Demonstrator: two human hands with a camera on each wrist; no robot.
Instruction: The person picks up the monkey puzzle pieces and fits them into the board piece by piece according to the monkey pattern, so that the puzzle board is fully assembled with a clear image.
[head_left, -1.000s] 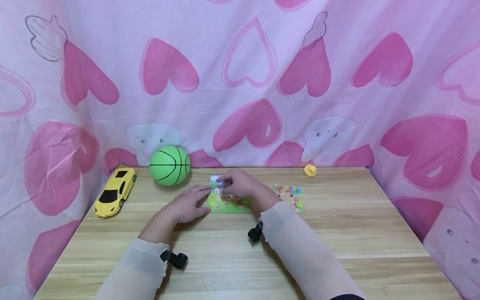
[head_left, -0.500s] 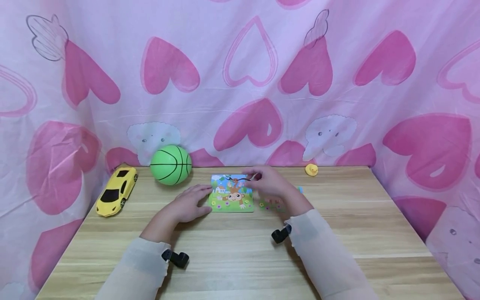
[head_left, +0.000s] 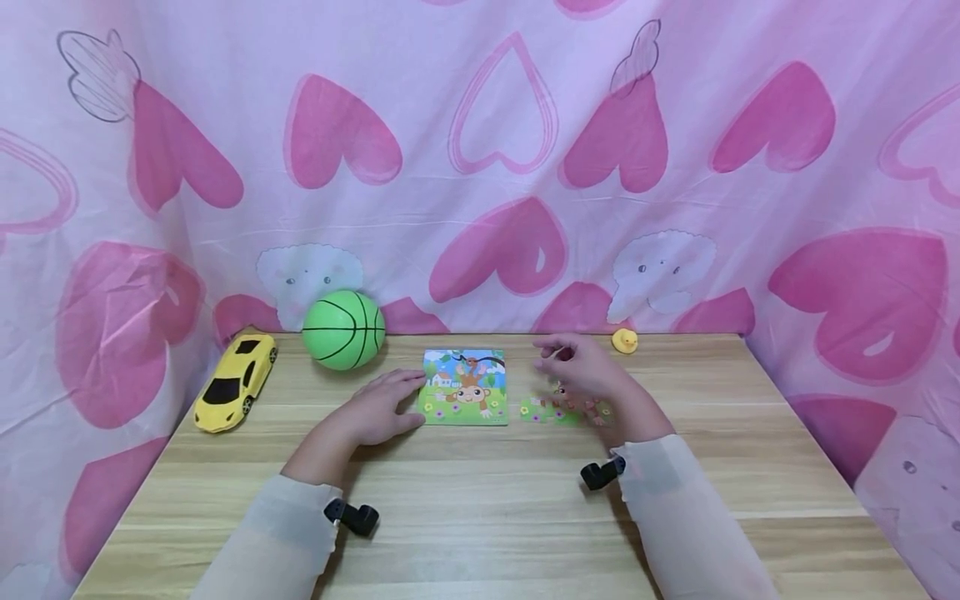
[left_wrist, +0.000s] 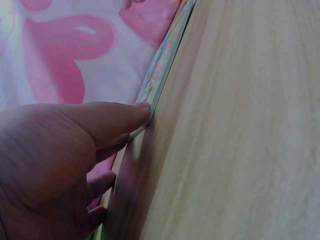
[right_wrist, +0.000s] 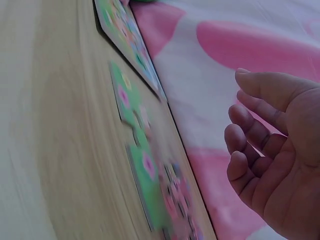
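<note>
A square monkey-picture puzzle board (head_left: 467,400) lies flat on the table, in the middle of the head view. My left hand (head_left: 382,408) rests at its left edge; in the left wrist view the thumb (left_wrist: 127,114) touches a corner of the board (left_wrist: 162,65). To the right of the board lie several loose puzzle pieces (head_left: 534,410). Over them hovers my right hand (head_left: 588,367), which hides part of the group. In the right wrist view that hand (right_wrist: 285,145) has loosely bent fingers with nothing between them, apart from the pieces (right_wrist: 146,172).
A green ball (head_left: 343,330) and a yellow toy car (head_left: 236,382) stand at the left of the table. A small yellow rubber duck (head_left: 624,340) sits at the back edge, right. Behind the wooden table (head_left: 465,517) hangs a pink heart-patterned cloth (head_left: 408,225).
My right hand has moved rightward from above the puzzle board to above the loose pieces, uncovering the board's monkey picture. The left hand has stayed at the board's left edge.
</note>
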